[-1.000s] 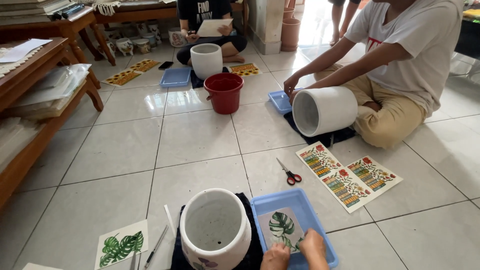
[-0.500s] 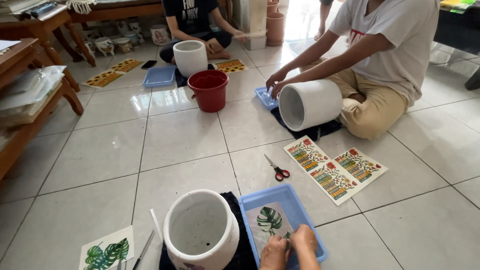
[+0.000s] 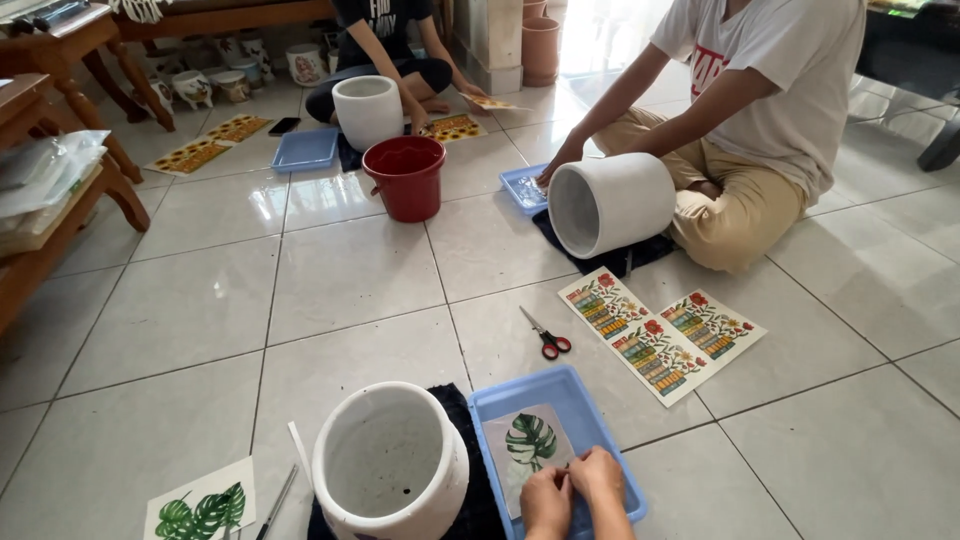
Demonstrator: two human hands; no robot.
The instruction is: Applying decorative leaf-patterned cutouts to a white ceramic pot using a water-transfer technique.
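Shiny white floor tiles (image 3: 350,270) spread across the whole room. Down at the bottom, the left hand (image 3: 545,500) and the right hand (image 3: 598,480) sit side by side, touching each other. Both press on the near edge of a leaf picture (image 3: 528,445), a pale sheet with a green leaf on it. The fingers are bent down on the sheet, but I cannot tell if they pinch it or only push on it. The sheet lies inside a blue tray (image 3: 600,400). Just left of the tray, a white pot (image 3: 392,470) lies tipped on a dark cloth (image 3: 480,500), with its mouth facing up at the camera. Red scissors (image 3: 546,334) rest on the floor past the tray. Flower sheets (image 3: 660,335) lie near them on the right. Another person in a white shirt (image 3: 790,70) sits farther off, with a second white pot (image 3: 610,203) on its side. A red bucket (image 3: 404,177) stands on the tiles between the people.
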